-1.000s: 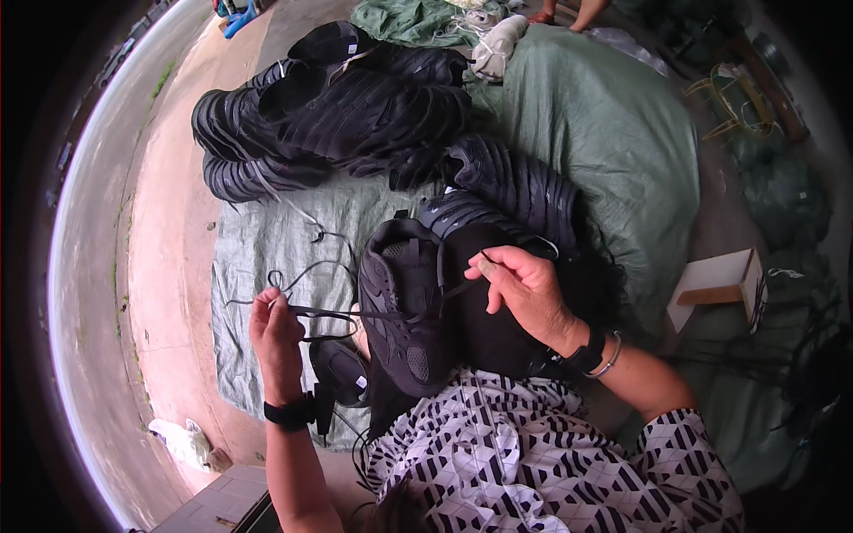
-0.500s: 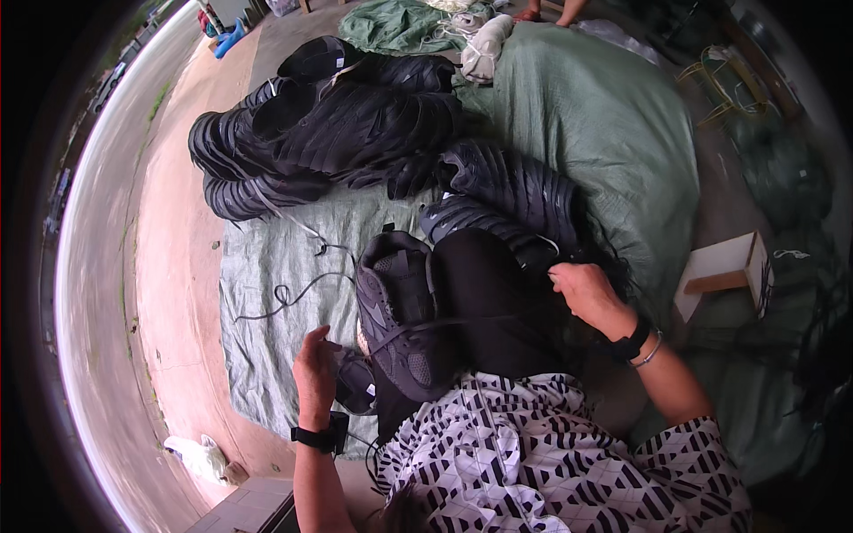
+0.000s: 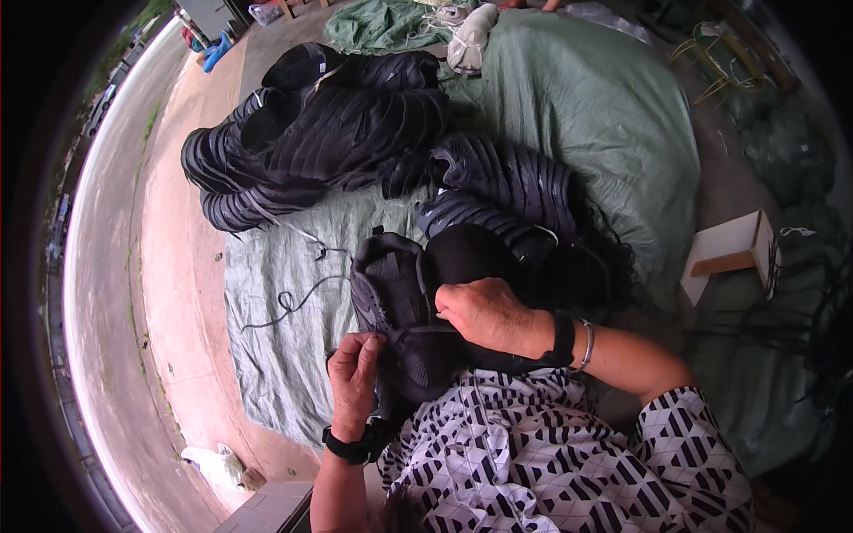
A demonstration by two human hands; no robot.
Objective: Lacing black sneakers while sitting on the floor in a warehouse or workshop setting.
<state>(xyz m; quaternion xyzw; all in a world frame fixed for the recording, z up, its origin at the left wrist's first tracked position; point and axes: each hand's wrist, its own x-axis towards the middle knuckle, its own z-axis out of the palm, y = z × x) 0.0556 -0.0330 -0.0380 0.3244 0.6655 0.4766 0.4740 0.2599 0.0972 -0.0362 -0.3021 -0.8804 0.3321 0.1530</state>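
Note:
A black shoe upper point(image 3: 421, 362) lies across my lap, its opening facing away from me and a dark shoelace point(image 3: 423, 330) crossing its front. My left hand point(image 3: 354, 373) is at the upper's left edge, thumb and forefinger pinched together by the lace holes. What is between those fingertips is too small to make out. Over the upper's right side, my right hand point(image 3: 487, 313) is closed, its fingertips pressed together on what looks like the shoelace; the fingers partly hide it. Another loose lace point(image 3: 286, 302) trails from the upper's left side onto the green sheet.
Beyond my lap lies a large heap of nested black shoe uppers point(image 3: 355, 124), with a smaller stack point(image 3: 511, 182) nearer. A green woven sheet point(image 3: 275, 364) lies underneath; a bulky green-covered pile point(image 3: 595, 133) rises at right. A white box point(image 3: 733, 249) sits further right.
My right hand has come left from beside my knee to over the shoe upper. My left hand has moved in to the upper's edge, and its fingers have closed to a pinch.

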